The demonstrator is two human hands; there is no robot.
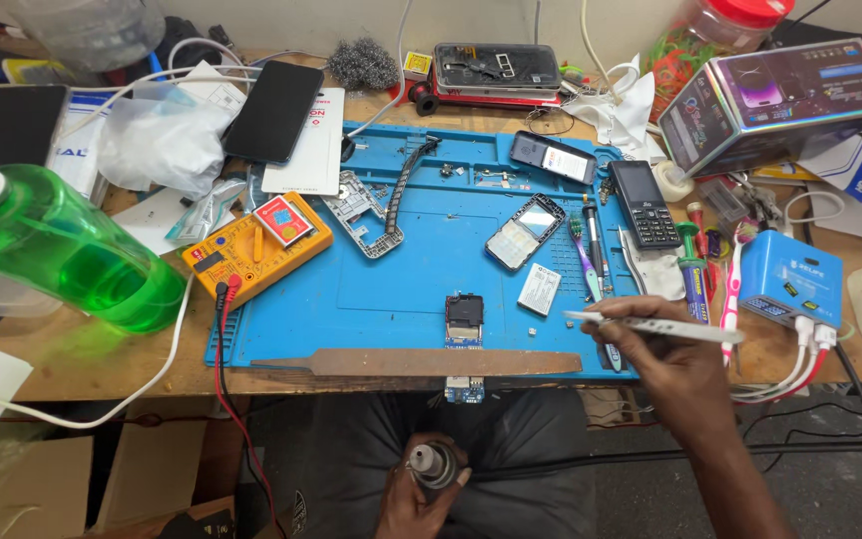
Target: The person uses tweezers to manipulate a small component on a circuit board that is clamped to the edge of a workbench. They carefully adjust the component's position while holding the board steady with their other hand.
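While the green bottle (62, 250) blurs at my far left, my left hand (413, 499) sits low by my lap, fingers wrapped around a small metal-tipped tool (433, 465) whose body I can't make out. My right hand (675, 364) pinches white tweezers (650, 326) over the blue mat (401, 289), right of the small circuit board (464, 319).

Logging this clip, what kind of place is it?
Probably a phone repair bench: a blue repair mat with opened phone parts, an orange multimeter, and tweezers in the right hand.
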